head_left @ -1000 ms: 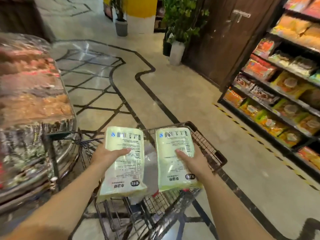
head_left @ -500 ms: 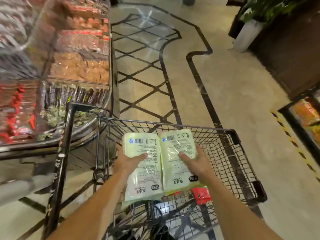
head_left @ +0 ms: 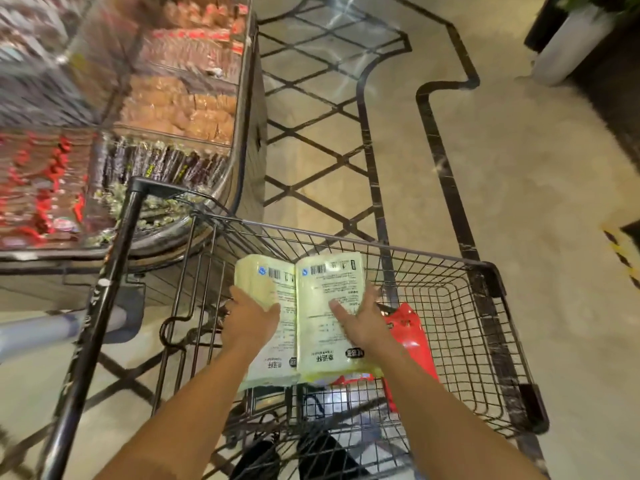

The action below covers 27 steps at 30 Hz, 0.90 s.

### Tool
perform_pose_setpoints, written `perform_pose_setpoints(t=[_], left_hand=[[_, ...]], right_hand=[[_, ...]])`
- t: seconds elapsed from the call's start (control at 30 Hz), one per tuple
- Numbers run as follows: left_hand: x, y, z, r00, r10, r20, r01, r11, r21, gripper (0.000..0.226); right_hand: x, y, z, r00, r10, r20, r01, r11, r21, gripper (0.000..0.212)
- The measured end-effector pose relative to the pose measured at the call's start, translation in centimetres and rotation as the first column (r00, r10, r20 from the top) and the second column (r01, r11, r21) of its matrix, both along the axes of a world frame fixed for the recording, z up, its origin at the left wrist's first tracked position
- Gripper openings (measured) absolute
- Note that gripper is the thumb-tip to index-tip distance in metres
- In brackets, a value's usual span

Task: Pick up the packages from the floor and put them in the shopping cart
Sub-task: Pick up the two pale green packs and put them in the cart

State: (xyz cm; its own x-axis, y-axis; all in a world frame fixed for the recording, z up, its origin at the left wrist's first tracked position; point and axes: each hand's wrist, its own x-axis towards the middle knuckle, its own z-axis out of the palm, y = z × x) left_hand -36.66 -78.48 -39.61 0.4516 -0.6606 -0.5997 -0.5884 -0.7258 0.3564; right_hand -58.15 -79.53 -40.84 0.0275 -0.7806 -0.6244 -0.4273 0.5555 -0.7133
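Observation:
Two pale green packages with barcodes lie side by side inside the black wire shopping cart (head_left: 485,271). My left hand (head_left: 251,315) grips the left package (head_left: 273,355) at its left edge. My right hand (head_left: 360,320) rests on the right package (head_left: 329,306) with fingers spread around its right side. A red package (head_left: 408,334) lies in the cart basket under and to the right of them.
A curved glass display case (head_left: 138,116) of packed foods stands at the left, close to the cart's black handle bar (head_left: 114,271). A white planter (head_left: 568,46) stands at the far right. The tiled floor (head_left: 519,168) with black inlay lines stretches ahead.
Both hands have lowered the two packages from above the cart's far rim down into the basket. My view has tilted down and nearer the cart.

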Motion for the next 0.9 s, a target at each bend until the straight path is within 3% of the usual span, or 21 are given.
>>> perform_pose_setpoints(t=[0.17,0.27,0.33,0.43,0.63,0.83,0.9], left_hand=[[-0.1,1.0,1.9,0.979,-0.183,0.090,0.179,0.982,0.053,0.107],[0.1,1.0,3.7,0.900,-0.368,0.232,0.352,0.930,0.111,0.101],[0.4,1.1,5.0,0.812,-0.475,0.339,0.453,0.879,0.145,0.097],[1.2,1.2,7.2,0.723,-0.531,0.442,0.529,0.837,0.141,0.091],[7.0,2.4,13.7,0.659,-0.446,0.606,0.516,0.854,0.066,0.085],[16.5,6.7,21.6,0.649,-0.224,0.727,0.355,0.934,-0.029,0.083],[20.3,9.8,23.9,0.607,-0.140,0.782,0.301,0.952,-0.063,0.082]], right_hand=[[-0.3,-1.7,1.0,0.981,0.149,-0.128,-0.140,0.987,0.077,0.112],[-0.3,-2.4,1.9,0.933,0.231,-0.276,-0.220,0.973,0.068,0.115],[-0.1,-3.0,2.8,0.873,0.261,-0.412,-0.276,0.961,0.026,0.111],[0.5,-3.8,4.7,0.700,0.327,-0.635,-0.426,0.905,-0.003,0.104],[5.4,-5.8,9.3,0.511,0.400,-0.761,-0.665,0.745,-0.055,0.094],[16.5,-6.0,16.5,0.487,0.367,-0.793,-0.808,0.533,-0.250,0.086],[21.2,-5.1,19.7,0.485,0.364,-0.795,-0.843,0.437,-0.315,0.084]])
